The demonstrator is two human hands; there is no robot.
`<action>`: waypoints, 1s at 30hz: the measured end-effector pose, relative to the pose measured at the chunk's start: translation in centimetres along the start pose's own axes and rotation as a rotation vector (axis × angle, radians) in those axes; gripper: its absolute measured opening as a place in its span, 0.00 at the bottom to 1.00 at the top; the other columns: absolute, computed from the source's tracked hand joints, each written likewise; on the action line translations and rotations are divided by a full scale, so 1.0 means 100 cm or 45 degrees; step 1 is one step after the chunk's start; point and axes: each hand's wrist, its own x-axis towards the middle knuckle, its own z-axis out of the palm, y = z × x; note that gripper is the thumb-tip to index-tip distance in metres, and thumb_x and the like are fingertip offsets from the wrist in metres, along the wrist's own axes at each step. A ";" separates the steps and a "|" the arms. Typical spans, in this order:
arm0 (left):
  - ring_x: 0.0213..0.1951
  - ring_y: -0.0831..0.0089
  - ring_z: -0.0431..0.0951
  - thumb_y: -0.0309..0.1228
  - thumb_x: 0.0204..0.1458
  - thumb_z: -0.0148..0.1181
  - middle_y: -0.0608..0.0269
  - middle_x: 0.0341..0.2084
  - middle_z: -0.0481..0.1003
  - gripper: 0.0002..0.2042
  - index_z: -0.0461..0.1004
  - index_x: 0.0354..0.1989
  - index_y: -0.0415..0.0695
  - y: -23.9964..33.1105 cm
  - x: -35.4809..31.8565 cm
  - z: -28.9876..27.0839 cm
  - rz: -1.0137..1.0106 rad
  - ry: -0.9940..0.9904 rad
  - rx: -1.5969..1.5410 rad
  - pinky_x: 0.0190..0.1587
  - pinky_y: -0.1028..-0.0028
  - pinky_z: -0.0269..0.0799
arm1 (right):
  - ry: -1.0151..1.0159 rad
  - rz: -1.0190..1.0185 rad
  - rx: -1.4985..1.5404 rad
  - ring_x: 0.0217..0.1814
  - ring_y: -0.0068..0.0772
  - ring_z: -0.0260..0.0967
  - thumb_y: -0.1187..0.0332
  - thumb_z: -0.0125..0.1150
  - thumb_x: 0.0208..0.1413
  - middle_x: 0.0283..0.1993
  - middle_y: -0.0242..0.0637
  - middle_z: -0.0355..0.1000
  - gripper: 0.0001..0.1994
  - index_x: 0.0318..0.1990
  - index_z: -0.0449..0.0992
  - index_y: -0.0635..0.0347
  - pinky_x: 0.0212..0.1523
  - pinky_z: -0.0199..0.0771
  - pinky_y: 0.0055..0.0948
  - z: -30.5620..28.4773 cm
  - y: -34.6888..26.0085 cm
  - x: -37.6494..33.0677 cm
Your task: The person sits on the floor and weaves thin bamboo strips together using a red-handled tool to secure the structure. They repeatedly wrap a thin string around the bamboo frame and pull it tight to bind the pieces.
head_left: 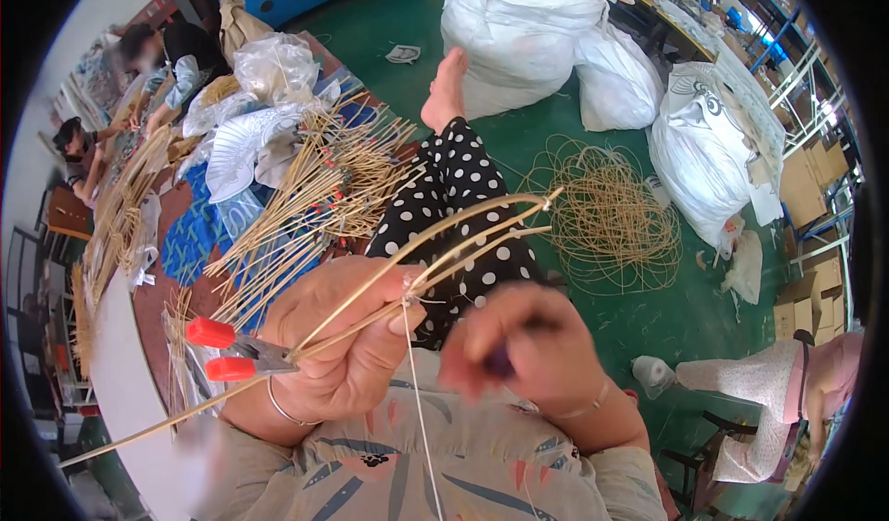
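Note:
My left hand (347, 364) is closed on thin bent bamboo strips (463, 251), pinching them where white string is wound around. The strips curve up to the right and come together near a tied tip; one long end runs down to the left. A small spring clamp with red tips (211, 333) grips the strips beside my left hand. White string (421, 419) hangs taut from the pinched joint toward my lap. My right hand (556, 345), smeared by motion, is curled just right of the joint around something dark purple that I cannot make out.
Bundles of bamboo sticks (324, 178) with red-tipped pieces among them cover the table at left. A tangled coil of thin cane (616, 220) lies on the green floor at right. Large white sacks (519, 39) stand ahead. Other people sit at far left and lower right.

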 end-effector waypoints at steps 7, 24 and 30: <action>0.21 0.74 0.66 0.21 0.46 0.49 0.57 0.23 0.69 0.02 0.69 0.27 0.38 -0.005 0.000 -0.015 0.052 0.695 0.218 0.23 0.79 0.62 | -1.314 -0.680 -0.142 0.22 0.39 0.64 0.68 0.48 0.52 0.26 0.45 0.68 0.11 0.31 0.71 0.70 0.19 0.63 0.30 0.018 -0.059 -0.036; 0.25 0.64 0.74 0.24 0.43 0.55 0.53 0.29 0.72 0.08 0.71 0.33 0.36 -0.012 0.026 0.019 0.414 -0.066 0.419 0.26 0.72 0.70 | -0.122 -0.359 0.130 0.19 0.31 0.64 0.60 0.58 0.47 0.23 0.39 0.68 0.14 0.22 0.69 0.63 0.18 0.62 0.24 0.027 -0.008 -0.006; 0.22 0.71 0.73 0.30 0.43 0.54 0.63 0.23 0.72 0.12 0.72 0.36 0.39 0.031 0.005 -0.004 0.262 -0.087 0.248 0.24 0.77 0.68 | -0.265 -1.330 -1.061 0.16 0.31 0.64 0.56 0.61 0.41 0.21 0.40 0.68 0.17 0.21 0.70 0.63 0.16 0.62 0.27 0.016 -0.019 -0.009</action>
